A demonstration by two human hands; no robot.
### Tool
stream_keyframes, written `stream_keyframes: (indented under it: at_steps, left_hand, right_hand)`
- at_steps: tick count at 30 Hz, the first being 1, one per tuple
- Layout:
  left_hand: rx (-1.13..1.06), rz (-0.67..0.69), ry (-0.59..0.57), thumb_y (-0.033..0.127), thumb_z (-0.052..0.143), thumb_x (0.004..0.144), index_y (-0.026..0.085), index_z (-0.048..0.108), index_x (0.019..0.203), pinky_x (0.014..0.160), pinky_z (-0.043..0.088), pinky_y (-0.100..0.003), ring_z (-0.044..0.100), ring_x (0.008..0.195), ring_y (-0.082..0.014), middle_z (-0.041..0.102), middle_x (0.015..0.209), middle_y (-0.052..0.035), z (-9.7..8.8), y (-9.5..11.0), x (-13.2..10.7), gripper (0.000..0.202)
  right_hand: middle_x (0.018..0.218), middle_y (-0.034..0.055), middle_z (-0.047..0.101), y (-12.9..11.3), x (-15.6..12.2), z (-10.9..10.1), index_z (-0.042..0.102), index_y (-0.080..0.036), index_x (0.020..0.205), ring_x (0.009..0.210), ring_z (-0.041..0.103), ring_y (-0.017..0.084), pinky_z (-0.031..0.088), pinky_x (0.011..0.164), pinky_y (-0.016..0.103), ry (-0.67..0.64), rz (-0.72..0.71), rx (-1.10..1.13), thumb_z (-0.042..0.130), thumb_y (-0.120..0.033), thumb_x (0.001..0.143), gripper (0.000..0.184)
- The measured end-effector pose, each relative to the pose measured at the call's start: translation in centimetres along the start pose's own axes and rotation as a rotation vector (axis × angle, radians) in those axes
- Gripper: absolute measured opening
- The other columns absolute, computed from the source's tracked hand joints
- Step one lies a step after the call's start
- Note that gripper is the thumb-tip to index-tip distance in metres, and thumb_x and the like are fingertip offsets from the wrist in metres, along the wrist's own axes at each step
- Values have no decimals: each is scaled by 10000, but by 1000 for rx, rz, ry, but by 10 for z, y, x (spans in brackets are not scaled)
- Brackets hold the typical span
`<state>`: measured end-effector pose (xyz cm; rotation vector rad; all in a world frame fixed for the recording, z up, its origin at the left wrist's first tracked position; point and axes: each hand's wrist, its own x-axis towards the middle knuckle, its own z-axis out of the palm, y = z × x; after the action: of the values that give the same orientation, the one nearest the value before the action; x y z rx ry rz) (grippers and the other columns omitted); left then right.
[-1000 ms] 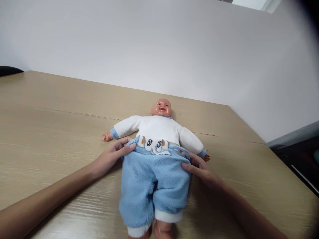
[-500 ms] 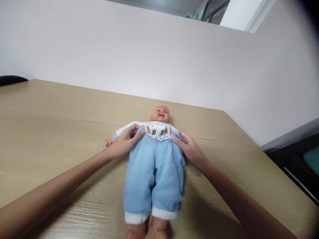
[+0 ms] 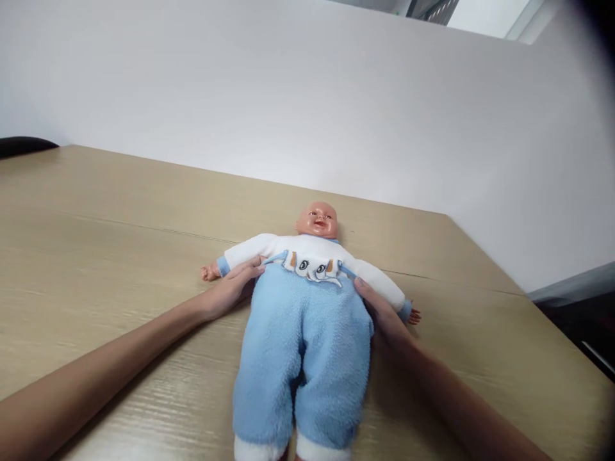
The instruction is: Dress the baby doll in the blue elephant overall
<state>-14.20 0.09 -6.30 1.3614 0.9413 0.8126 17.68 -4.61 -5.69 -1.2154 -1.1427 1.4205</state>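
A baby doll [image 3: 317, 221] lies on its back on a light wooden table [image 3: 96, 218], head away from me. It wears a white fleece top [image 3: 312, 251] with blue cuffs and fluffy light-blue dungarees [image 3: 305, 339] whose bib shows a cartoon elephant face. My left hand [image 3: 230, 291] lies against the doll's left side under its sleeve, fingertips at the upper edge of the dungarees. On the other side, my right hand [image 3: 379, 307] presses flat along the dungarees below the other sleeve. Neither hand clearly grips the cloth.
A white wall [image 3: 288, 96] rises just behind the table's far edge. The table's right edge [image 3: 552, 333] drops to a dark floor area. A dark rounded object [image 3: 19, 146] shows at the far left.
The bib, pulled high up the chest half a second ago, now lies lower and flatter. Both hands slid down from the bib's top to the doll's sides. The doll's sleeves show again.
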Motion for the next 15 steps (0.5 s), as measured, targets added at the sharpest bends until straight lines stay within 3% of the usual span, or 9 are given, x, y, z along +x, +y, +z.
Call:
stream_keyframes:
  at_steps: [2,4,7,10,13,15]
  left_hand:
    - [-41,-15,23,572,575,1002,233,651,1195,1043,508,-424,642,1131,-278,710,1184,-72,1,-1,1,398]
    - [100,8,-14,555,602,1001,232,668,1150,1081,484,-422,631,1152,-282,703,1187,-68,-6,3,1,362]
    - [324,94,-185,478,631,1004,222,664,1137,1094,487,-427,619,1204,-295,684,1211,-76,-26,10,0,290]
    - [363,162,-368,414,726,957,210,657,1228,1116,505,-451,612,1275,-310,661,1282,-106,-43,12,0,347]
    - [373,163,-409,397,794,916,229,691,1252,1158,480,-473,622,1290,-311,672,1317,-108,-45,13,-1,390]
    - [343,151,-386,425,772,933,252,717,1255,1153,479,-481,640,1275,-313,696,1323,-100,-41,16,-3,370]
  right_hand:
    - [1253,46,795,1,3,-1,753,-306,1265,1321,658,338,509,1172,502,13,65,71,641,-660,950,487]
    - [1271,46,789,0,7,-10,758,-294,1260,1315,659,345,468,1211,521,-29,59,24,693,-579,917,450]
    - [1339,35,763,-6,8,-33,779,-296,1250,1351,619,355,357,1285,549,-221,-45,-234,752,-394,876,387]
    - [1514,61,662,-11,3,-51,759,-286,1336,1483,505,386,265,1324,559,-414,-156,-424,823,-322,849,492]
    - [1611,66,581,-10,-5,-53,723,-304,1404,1577,400,390,222,1340,526,-392,-153,-402,893,-347,809,620]
    - [1585,61,610,-10,-8,-48,730,-320,1389,1580,401,388,238,1335,535,-342,-122,-346,889,-407,820,597]
